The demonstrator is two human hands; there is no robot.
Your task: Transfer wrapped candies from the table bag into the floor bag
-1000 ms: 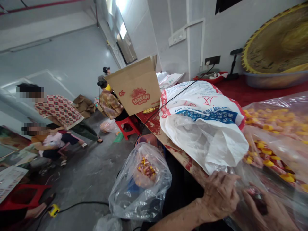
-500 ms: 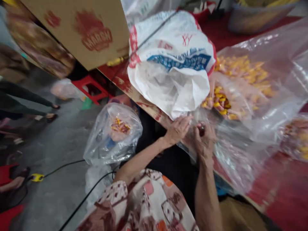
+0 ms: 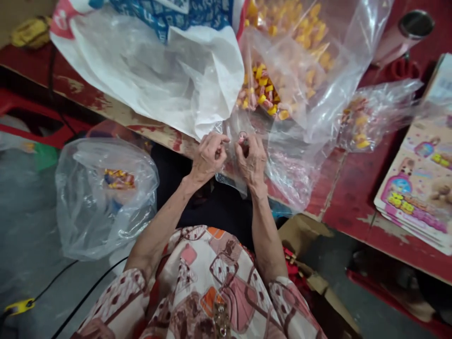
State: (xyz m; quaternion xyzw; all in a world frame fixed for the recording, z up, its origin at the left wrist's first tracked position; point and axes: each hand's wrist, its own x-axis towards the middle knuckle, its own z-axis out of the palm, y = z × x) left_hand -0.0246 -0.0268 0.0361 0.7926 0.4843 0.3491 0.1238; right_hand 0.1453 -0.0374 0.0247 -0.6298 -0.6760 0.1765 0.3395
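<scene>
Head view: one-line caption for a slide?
The left hand and right hand at a clear bag of yellow-wrapped candies on a worn red table.

view: head | facing: steeply down | near: hands (close overhead)

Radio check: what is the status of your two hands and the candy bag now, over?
Left hand, right hand pinching clear plastic bag. Yellow-wrapped sweets inside. White plastic sack lying against it, above the hands.
</scene>
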